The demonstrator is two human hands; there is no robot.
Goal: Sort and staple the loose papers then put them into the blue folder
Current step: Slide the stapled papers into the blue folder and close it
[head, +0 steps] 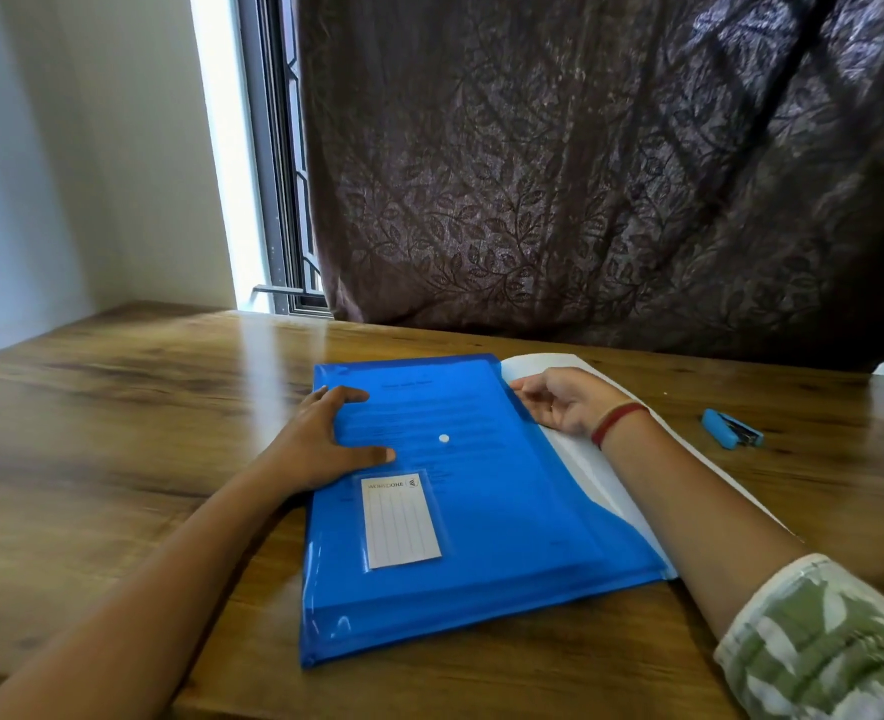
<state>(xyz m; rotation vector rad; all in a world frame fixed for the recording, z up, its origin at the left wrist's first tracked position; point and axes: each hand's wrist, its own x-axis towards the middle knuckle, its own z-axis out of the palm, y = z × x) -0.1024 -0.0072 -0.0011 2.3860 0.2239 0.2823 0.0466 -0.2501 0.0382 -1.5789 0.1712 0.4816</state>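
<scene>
Folder: the blue folder (507,511) lies flat on the bench (117,433), straight in front of the person.
Papers: printed papers (413,407) show faintly through the blue cover, and a white sheet (585,470) sticks out along the folder's right side.
Left grip: the left grip (320,439) is spread wide and flat. It presses on the folder's left edge, with the thumb just above the label (402,522).
Right grip: the right grip (564,402) is loosely curled, fingertips at the folder's upper right edge where the sheet comes out. I cannot tell whether it pinches the edge or only touches it.
Wrist: a red band (617,420) circles the right wrist, which lies over the sheet.
Snap: a white snap (444,438) sits mid-cover, between the two grips.
Stapler: a blue stapler (732,429) lies on the bench, well right of the folder.
Behind: a dark leaf-patterned curtain (585,174) hangs beside a window (278,200).
</scene>
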